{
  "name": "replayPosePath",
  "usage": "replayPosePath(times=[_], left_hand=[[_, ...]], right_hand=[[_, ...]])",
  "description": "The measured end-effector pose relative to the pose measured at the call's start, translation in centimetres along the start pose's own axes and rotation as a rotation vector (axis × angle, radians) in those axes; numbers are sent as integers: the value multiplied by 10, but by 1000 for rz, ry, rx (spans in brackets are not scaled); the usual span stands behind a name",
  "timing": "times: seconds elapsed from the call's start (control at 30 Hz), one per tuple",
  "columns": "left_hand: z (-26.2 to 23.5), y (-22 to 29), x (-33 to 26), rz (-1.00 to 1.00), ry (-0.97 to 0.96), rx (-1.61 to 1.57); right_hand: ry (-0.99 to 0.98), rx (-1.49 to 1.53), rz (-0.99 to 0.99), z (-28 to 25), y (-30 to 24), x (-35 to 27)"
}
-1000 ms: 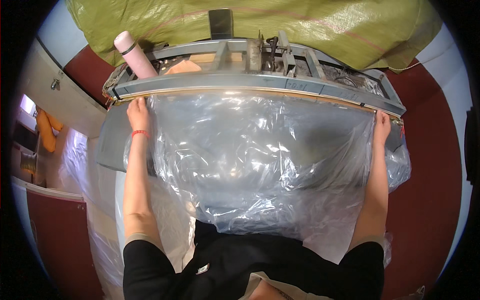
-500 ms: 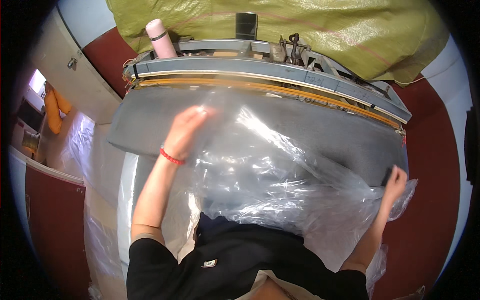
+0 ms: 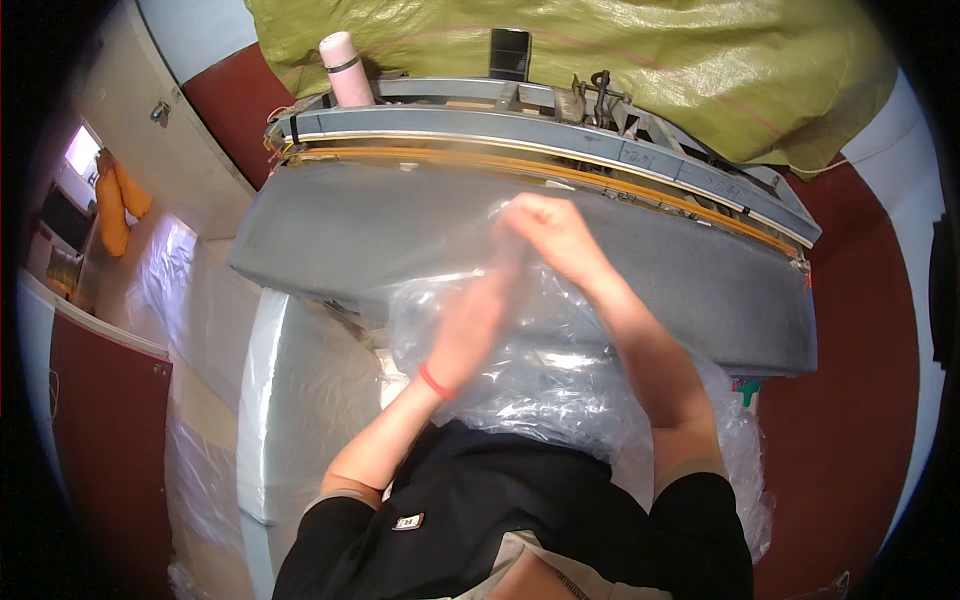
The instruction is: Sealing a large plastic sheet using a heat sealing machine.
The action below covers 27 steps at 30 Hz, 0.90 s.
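In the middle of the head view, a clear plastic sheet [image 3: 560, 365] lies crumpled over the front of a long grey padded work surface [image 3: 330, 235] and down against my body. My right hand [image 3: 548, 232] is raised above that surface, its fingers closed on what looks like a gathered edge of the film. Just below and left of it is my left hand [image 3: 470, 325], with a red bracelet [image 3: 437, 381] on the wrist. Motion smears its fingers, so its grip does not show. The two hands nearly meet.
Behind the pad runs a grey metal frame [image 3: 420, 121] with orange strips [image 3: 590, 180]. A pink bottle [image 3: 345, 75] and a dark phone-like slab [image 3: 510, 55] stand there, before a yellow-green woven sheet [image 3: 700, 70]. A large plastic-covered roll [image 3: 270, 400] lies at left.
My right hand has swept from the far right in to the centre, drawing film off the pad's right end. My left hand has moved right and nearer my body.
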<state>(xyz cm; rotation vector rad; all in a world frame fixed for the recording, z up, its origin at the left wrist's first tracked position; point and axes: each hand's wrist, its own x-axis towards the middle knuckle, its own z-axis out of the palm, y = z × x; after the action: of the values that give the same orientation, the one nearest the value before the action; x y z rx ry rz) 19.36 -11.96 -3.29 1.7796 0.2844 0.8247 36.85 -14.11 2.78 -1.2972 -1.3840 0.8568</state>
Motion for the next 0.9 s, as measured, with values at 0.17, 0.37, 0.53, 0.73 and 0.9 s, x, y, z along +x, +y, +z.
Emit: replayPosePath(times=[0.17, 0.37, 0.53, 0.73, 0.9], left_hand=[[-30, 26, -5, 549, -189, 694], [-67, -31, -5, -90, -432, 208], [-111, -62, -67, -605, -840, 172], [-364, -79, -89, -930, -192, 1062], [-384, 25, 18, 333, 1392, 1639]], right_hand=[[346, 422, -141, -33, -7, -26], [742, 233, -281, -73, -68, -61], [1192, -166, -326, -171, -52, -116], [1399, -379, -25, -250, 32, -209], [1534, -841, 128, -312, 114, -296]])
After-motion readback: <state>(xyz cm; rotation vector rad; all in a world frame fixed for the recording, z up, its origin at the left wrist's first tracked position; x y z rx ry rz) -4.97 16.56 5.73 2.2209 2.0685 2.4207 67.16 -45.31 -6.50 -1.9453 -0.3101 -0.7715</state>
